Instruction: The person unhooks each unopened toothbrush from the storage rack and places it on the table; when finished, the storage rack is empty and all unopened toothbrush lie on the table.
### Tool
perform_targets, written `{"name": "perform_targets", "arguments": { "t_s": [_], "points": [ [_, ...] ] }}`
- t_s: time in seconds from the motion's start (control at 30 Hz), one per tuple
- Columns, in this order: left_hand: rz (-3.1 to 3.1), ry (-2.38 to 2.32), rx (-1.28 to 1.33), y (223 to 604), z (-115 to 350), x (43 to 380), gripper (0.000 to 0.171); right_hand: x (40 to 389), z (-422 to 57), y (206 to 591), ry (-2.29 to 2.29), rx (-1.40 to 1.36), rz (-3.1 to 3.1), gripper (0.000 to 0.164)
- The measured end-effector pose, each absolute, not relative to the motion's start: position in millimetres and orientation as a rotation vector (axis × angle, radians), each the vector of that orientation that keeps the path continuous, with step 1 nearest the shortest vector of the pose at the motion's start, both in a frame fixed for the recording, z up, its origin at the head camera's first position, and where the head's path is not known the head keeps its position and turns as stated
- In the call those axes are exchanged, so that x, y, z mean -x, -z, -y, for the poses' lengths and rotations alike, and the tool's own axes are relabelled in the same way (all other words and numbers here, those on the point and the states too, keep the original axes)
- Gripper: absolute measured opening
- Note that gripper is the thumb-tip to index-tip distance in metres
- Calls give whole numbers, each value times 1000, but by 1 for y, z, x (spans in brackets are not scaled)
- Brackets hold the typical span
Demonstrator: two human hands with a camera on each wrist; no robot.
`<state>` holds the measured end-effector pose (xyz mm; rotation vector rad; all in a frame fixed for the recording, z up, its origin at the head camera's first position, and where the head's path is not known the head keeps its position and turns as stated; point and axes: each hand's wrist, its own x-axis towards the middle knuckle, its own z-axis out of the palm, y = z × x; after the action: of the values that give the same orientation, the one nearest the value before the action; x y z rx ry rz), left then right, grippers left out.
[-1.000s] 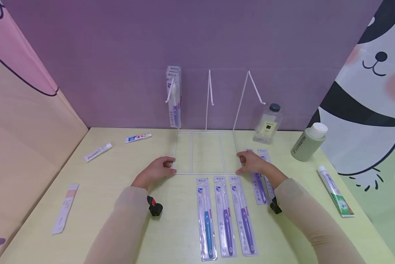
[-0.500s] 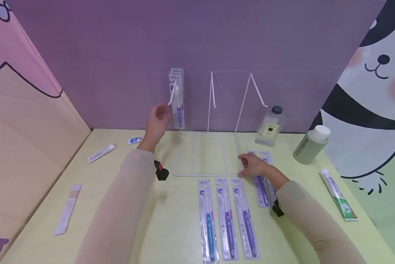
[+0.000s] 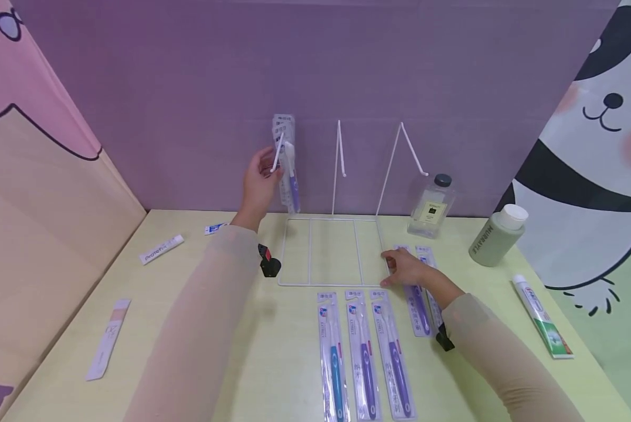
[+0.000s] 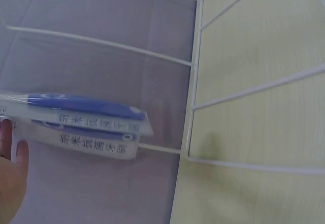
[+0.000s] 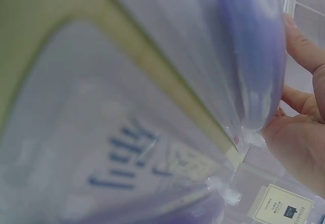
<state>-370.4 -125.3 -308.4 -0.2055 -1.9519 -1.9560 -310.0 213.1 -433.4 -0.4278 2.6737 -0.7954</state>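
Two or more packaged toothbrushes (image 3: 290, 181) hang from the left hook of a white wire display rack (image 3: 332, 219). My left hand (image 3: 258, 184) is beside that hook, its fingertips touching the left edge of the hanging packs. In the left wrist view two purple-handled toothbrush packs (image 4: 91, 125) hang slightly apart from each other, with the fingers (image 4: 6, 137) at their edge. Low on the right, my right hand (image 3: 404, 268) holds the side wire of the rack's base near its front corner. The middle and right hooks carry nothing.
Three packaged toothbrushes (image 3: 365, 357) lie in front of the rack. More packs (image 3: 418, 310) lie partly under the right forearm. A clear bottle (image 3: 431, 208), a green bottle (image 3: 497, 235) and a toothpaste tube (image 3: 542, 316) are at right. Small tubes (image 3: 161, 249) and a flat pink-and-white tube (image 3: 108, 340) lie left.
My left hand has left the rack's base and risen to the hanging toothbrush packs, which have shifted and tilted slightly. The right hand has stayed on the base.
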Motion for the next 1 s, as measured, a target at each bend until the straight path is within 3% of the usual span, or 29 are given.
{"name": "perform_targets", "arguments": {
  "t_s": [0.63,1.0],
  "points": [
    [2022,1804,167,316,116,372,28,313,-216,434,821,403,-2670,81],
    [2015,1904,211,310,117,371,32,313,-219,434,796,397,-2683,81]
  ]
}}
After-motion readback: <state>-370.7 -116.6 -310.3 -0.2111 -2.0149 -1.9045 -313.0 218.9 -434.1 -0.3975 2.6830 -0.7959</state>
